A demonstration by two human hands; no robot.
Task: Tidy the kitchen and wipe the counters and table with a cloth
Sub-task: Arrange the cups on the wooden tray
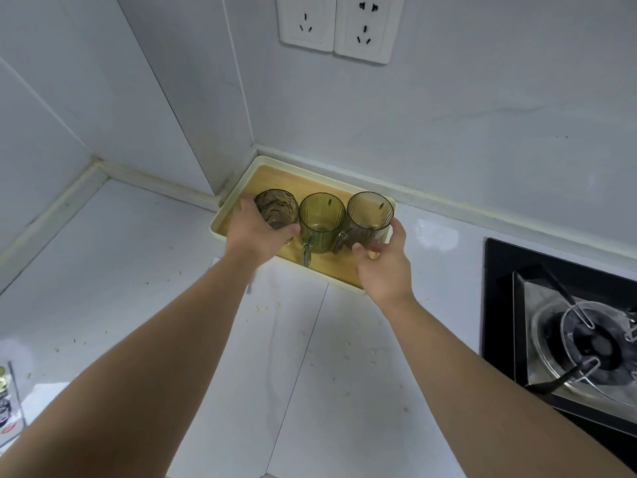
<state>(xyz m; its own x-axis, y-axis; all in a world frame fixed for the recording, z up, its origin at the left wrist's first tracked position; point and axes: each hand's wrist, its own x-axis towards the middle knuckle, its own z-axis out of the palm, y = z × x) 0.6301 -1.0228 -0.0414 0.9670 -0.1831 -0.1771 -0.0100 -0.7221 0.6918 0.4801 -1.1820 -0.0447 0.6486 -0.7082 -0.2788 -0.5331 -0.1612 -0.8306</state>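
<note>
A cream-rimmed tray with a wooden floor (272,170) sits in the counter's back corner. On it stand three tinted glass mugs in a row: a brownish one (280,205) at the left, a green one (322,219) in the middle, a brown one (370,215) at the right. My left hand (253,229) grips the left mug from its near side. My right hand (386,263) curls round the right mug's lower side, thumb and fingers on the glass. No cloth is in view.
The white counter (138,270) carries scattered crumbs (256,308) in front of the tray. A black gas hob with a metal burner ring (586,343) lies at the right. Two wall sockets (336,25) sit above the tray. A printed packet (7,401) shows at the left edge.
</note>
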